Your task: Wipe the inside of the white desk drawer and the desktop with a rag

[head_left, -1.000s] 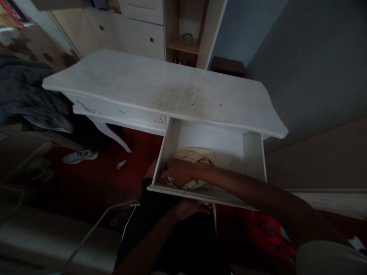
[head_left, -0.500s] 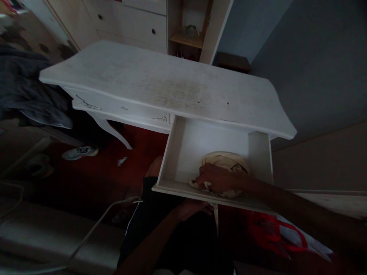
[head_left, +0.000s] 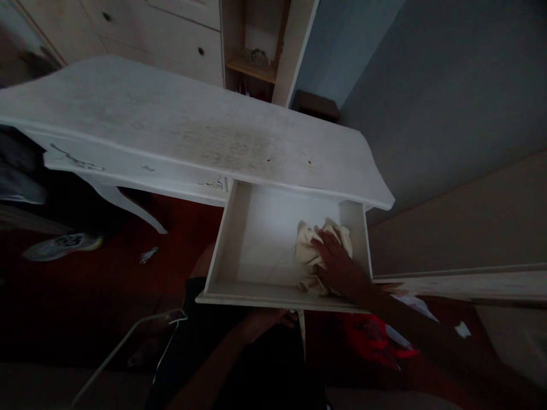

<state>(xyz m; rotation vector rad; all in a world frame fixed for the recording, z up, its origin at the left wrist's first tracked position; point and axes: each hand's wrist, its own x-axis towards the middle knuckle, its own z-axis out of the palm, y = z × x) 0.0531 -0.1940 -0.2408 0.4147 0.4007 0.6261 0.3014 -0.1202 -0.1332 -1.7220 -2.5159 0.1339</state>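
A white desk [head_left: 171, 125] has one drawer [head_left: 239, 293] pulled out toward me. Inside the drawer, at its right side, lies a crumpled cream cloth [head_left: 304, 246]. My right hand [head_left: 337, 265] rests flat on that cloth with the fingers stretched forward, pressing it onto the drawer floor. My left hand [head_left: 267, 319] is below the drawer's front edge, curled under it; its fingers are in shadow and hard to read.
A grey wall stands right of the desk. Cream cabinets with knobs [head_left: 179, 34] and an open shelf [head_left: 252, 65] lie behind it. On the red floor are a sneaker [head_left: 64, 245], a scrap [head_left: 148, 254] and a red bag [head_left: 376, 336]. A white cord [head_left: 128, 336] crosses bottom left.
My right hand has dragged the cloth from the drawer's left front corner across to the right side and flattened out on it. The view has shifted right.
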